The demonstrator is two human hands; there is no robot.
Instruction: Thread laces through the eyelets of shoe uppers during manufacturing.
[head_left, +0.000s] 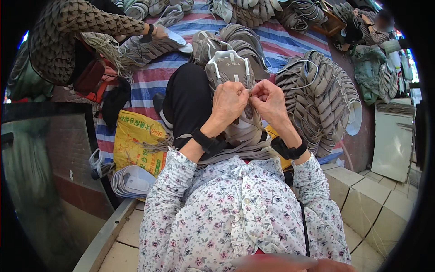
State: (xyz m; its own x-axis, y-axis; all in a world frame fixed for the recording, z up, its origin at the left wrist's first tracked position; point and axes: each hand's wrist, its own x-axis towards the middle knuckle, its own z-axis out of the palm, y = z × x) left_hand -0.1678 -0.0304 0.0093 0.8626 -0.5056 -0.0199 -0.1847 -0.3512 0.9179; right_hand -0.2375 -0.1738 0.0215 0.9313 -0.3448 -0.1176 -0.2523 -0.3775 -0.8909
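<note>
Lacing a grey shoe on the lap

The shoe (231, 79) rests on the knee, toe pointing away. Both hands meet over its eyelets: the left hand (229, 103) and the right hand (269, 102) each have fingertips pressed together, pinching the lace (248, 93). The threading step seems to be in hand; next calls for pulling the lace through evenly. Wrists are raised, elbows tucked in.

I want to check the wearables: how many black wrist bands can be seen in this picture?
3. One black wrist band is on the person's left wrist, one on the right wrist, and one on a co-worker's wrist at upper left. More may be hidden.
</note>
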